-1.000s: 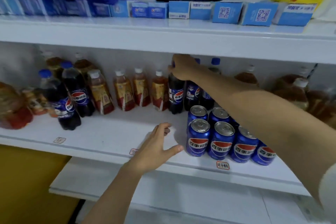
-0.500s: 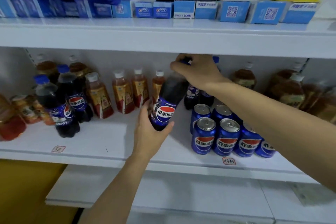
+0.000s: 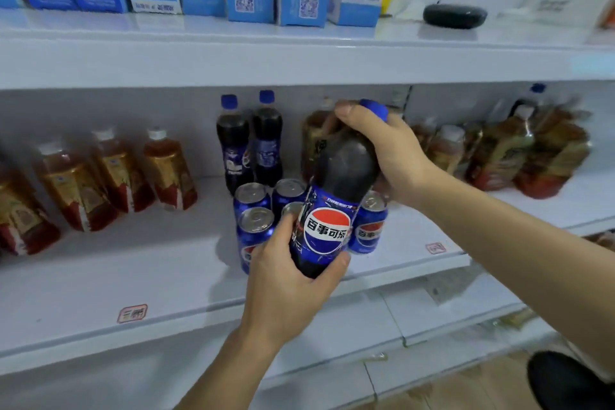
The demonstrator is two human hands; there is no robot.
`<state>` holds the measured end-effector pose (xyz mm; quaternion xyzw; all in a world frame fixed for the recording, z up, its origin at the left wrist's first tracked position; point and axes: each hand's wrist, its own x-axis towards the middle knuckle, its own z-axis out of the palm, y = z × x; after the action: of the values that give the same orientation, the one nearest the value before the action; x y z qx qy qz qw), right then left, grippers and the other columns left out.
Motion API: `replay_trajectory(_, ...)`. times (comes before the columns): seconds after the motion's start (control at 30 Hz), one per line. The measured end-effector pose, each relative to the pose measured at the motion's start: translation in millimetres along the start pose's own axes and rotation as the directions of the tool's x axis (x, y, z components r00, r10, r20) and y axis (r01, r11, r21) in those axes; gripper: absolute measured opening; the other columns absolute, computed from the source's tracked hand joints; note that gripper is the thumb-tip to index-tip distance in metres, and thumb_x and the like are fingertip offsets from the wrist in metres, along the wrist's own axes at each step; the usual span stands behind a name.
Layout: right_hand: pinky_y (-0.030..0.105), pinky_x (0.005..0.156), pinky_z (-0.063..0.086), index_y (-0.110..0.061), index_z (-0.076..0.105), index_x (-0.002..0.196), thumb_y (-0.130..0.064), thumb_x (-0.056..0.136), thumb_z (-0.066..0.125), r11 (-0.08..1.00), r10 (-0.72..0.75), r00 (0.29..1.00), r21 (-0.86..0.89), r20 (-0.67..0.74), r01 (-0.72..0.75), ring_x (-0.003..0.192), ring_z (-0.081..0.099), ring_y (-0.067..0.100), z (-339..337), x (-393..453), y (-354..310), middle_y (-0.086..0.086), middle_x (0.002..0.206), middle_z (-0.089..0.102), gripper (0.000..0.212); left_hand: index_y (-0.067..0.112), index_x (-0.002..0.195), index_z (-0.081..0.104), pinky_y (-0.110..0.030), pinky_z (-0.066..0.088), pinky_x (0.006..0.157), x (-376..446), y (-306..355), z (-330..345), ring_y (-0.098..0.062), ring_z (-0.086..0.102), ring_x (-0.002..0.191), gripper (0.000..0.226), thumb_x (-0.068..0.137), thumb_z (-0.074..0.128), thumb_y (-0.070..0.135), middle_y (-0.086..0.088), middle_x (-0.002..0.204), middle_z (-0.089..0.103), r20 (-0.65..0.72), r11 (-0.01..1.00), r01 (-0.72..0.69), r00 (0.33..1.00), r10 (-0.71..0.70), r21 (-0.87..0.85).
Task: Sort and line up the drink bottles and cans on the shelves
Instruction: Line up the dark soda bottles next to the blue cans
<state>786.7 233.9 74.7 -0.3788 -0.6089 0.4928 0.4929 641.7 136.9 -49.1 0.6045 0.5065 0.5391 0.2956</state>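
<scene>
Head view: both hands hold one cola bottle (image 3: pixel 336 196) in front of the middle shelf (image 3: pixel 133 280), tilted with its blue cap up and to the right. The left hand (image 3: pixel 293 280) wraps the bottle's base, thumb across the lower label. The right hand (image 3: pixel 389 150) grips the bottle's shoulder just below the cap. Directly behind the left hand stands a cluster of blue cans (image 3: pixel 254 220); one can shows just below the right hand. Above and left of the left hand, two upright cola bottles (image 3: pixel 249 143) stand at the shelf back. Further left stand amber tea bottles (image 3: pixel 166 170). Right of the right hand, more tea bottles (image 3: pixel 499 150) are grouped.
</scene>
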Motion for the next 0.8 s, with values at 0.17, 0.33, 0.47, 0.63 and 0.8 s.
replay_trajectory(0.17, 0.036, 0.079, 0.056, -0.003, 0.069, 0.105, -0.048, 0.070, 0.081, 0.998, 0.067, 0.984, 0.016, -0.166, -0.065, 0.082, 0.070, 0.022, -81, -7, 19, 0.017, 0.099, 0.074, 0.059, 0.036, 0.112, 0.059, -0.024, 0.058, 0.076, 11, 6, 77, -0.001, 0.069, 0.095, 0.044, 0.078, 0.086, 0.039, 0.023, 0.103, 0.071, 0.085, 1.000, -0.007, 0.996, 0.008, -0.008)
replay_trajectory(0.33, 0.032, 0.073, 0.053, -0.005, 0.068, 0.094, -0.052, 0.073, 0.078, 0.993, 0.032, 0.977, -0.106, -0.209, -0.055, 0.075, 0.069, 0.016, -162, -2, 30, 0.010, 0.085, 0.071, 0.053, 0.036, 0.117, 0.059, -0.016, 0.056, 0.076, 26, 11, 160, 0.000, 0.068, 0.097, 0.047, 0.078, 0.087, 0.034, 0.024, 0.104, 0.070, 0.109, 0.998, 0.027, 0.994, -0.021, -0.057)
replay_trajectory(0.47, 0.044, 0.085, 0.059, -0.016, 0.069, 0.091, -0.056, 0.085, 0.073, 0.945, -0.068, 0.992, -0.325, -0.108, 0.030, 0.085, 0.072, 0.019, -223, 11, 52, 0.005, 0.088, 0.076, 0.040, 0.027, 0.122, 0.059, -0.017, 0.055, 0.074, 46, 5, 229, -0.001, 0.070, 0.095, 0.050, 0.080, 0.087, 0.025, 0.020, 0.104, 0.071, 0.066, 0.990, 0.102, 0.993, -0.095, -0.103)
replay_trajectory(0.63, 0.043, 0.095, 0.058, -0.025, 0.052, 0.126, -0.028, 0.081, 0.086, 0.906, -0.047, 0.978, -0.404, 0.203, 0.127, 0.107, 0.069, 0.012, -261, 28, 83, -0.005, 0.116, 0.070, 0.056, 0.038, 0.129, 0.052, -0.021, 0.056, 0.088, 75, -21, 277, -0.001, 0.064, 0.111, 0.057, 0.081, 0.082, 0.041, 0.019, 0.119, 0.067, -0.056, 0.984, 0.149, 0.986, -0.154, -0.095)
replay_trajectory(0.8, 0.039, 0.098, 0.055, -0.027, 0.054, 0.126, -0.035, 0.077, 0.088, 0.836, -0.044, 0.935, -0.499, 0.353, 0.228, 0.112, 0.065, 0.012, -253, 57, 97, -0.006, 0.121, 0.067, 0.061, 0.040, 0.133, 0.046, -0.028, 0.053, 0.096, 90, -51, 288, -0.005, 0.062, 0.115, 0.058, 0.085, 0.079, 0.039, 0.015, 0.123, 0.063, -0.201, 0.973, 0.228, 0.952, -0.230, -0.033)
